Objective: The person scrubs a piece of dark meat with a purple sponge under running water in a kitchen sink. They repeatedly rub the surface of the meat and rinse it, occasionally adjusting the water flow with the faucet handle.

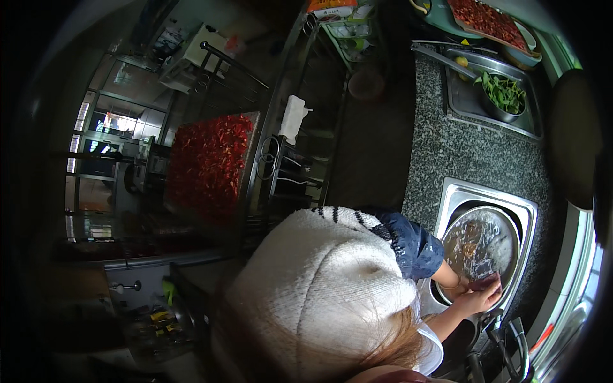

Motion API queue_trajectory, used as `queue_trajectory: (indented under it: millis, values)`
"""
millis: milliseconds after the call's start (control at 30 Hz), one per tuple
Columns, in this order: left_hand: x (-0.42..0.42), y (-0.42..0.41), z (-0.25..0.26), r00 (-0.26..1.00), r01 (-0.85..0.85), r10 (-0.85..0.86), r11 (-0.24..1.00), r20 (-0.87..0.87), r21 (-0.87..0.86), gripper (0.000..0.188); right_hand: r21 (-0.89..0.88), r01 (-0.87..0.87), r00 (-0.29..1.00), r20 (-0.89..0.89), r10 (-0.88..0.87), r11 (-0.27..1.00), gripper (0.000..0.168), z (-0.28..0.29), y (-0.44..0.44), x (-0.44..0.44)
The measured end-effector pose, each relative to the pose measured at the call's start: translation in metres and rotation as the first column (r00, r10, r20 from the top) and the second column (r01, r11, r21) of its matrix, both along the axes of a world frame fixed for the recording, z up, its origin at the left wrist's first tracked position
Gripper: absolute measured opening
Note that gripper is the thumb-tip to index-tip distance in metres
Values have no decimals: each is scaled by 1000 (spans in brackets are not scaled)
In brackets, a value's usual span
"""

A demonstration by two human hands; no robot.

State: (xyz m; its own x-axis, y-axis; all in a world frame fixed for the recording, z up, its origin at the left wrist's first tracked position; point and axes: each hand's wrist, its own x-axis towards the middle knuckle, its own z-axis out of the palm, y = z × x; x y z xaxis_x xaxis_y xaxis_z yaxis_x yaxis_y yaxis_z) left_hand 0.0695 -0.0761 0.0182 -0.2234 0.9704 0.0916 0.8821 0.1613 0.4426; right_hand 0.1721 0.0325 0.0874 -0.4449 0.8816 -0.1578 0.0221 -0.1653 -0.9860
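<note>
A round metal basin (508,225) of cloudy water sits in a steel sink (529,213), with brownish bits at the water's surface. Over the basin's near side, my right hand (479,300) grips a dark maroon slab (484,282). Whether it is meat or something else, I cannot tell. My left hand (455,290), below a dark blue sleeve cover (419,246), is low in the basin beside the slab's end. Its fingers are mostly hidden, so its hold on the slab cannot be made out.
The speckled stone counter (474,153) holds a second steel basin (462,98) with a long-handled pan (510,114) of green leaves. Behind lies a tray of chopped red chillies (488,21). A faucet (519,335) stands by the sink. More red chillies (210,163) cover a board at left.
</note>
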Motion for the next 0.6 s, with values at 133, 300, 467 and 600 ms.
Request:
queue_trajectory:
  millis: [133,300,467,600]
  values:
    - [2,9,-9,979,33,-18,997,-201,75,19,78,-25,949,314,-1,997,30,-87,35,12]
    - [14,12,-26,939,38,-109,976,-327,-215,21,128,-388,714,668,210,913,29,-135,32,28]
    - [23,22,-31,945,-48,-108,888,-310,-457,23,-104,-627,384,821,422,772,42,-152,27,35]
    - [19,30,-29,931,-157,-50,839,-361,-521,27,-35,-587,411,848,335,809,42,-135,24,29]
